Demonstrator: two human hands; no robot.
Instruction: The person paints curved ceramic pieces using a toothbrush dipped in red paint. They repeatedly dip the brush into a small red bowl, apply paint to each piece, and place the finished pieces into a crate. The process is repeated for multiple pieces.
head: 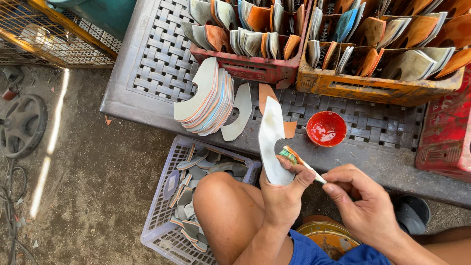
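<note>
My left hand (283,194) holds up a curved grey leather-like piece (271,142) by its lower end. My right hand (360,198) grips a small brush (297,160) whose bristle end rests on the lower part of that piece, just above my left thumb. A small red bowl (326,128) of glossy orange-red liquid sits on the table just right of the held piece. A fanned stack of similar curved pieces (208,100) lies on the table to the left, with a single piece (239,114) beside it.
A dark plastic lattice table (157,59) carries a red crate (255,66) and an orange crate (373,81), both filled with upright pieces. A lilac basket (164,221) of cut pieces stands on the dirt floor by my knee. A wire cage (54,34) sits far left.
</note>
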